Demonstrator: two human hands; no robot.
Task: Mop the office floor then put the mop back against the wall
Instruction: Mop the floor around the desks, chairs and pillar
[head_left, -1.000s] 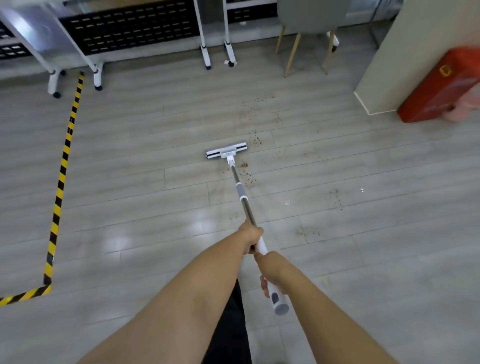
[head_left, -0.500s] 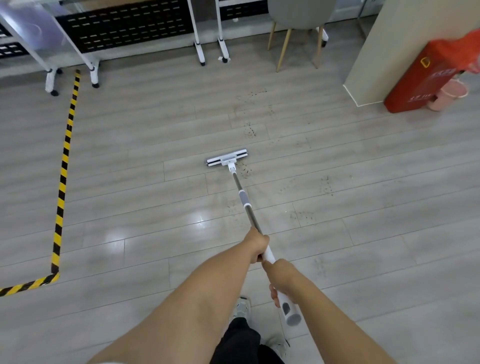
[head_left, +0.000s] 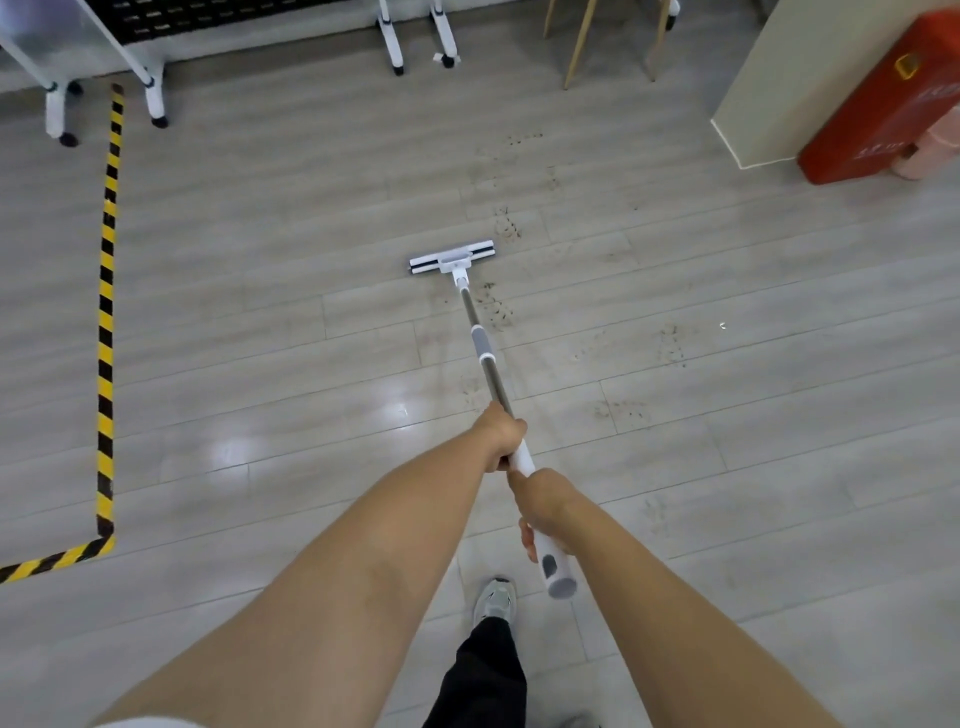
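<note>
Your left hand (head_left: 503, 435) and right hand (head_left: 540, 501) both clasp the mop handle (head_left: 483, 349), which runs straight ahead to the mop head (head_left: 451, 257), with dirt specks (head_left: 498, 309) just right of it.

I'm in an office. Grey plank floor (head_left: 260, 312), wheeled desk legs (head_left: 389, 36), chair legs (head_left: 576, 47). Hazard tape (head_left: 105, 322) marks a zone.

My two grips hide the white mop handle (head_left: 521, 457) where they wrap it. The far chair (head_left: 576, 47) shows legs only, and the red box (head_left: 883, 109) is cut off right.
</note>
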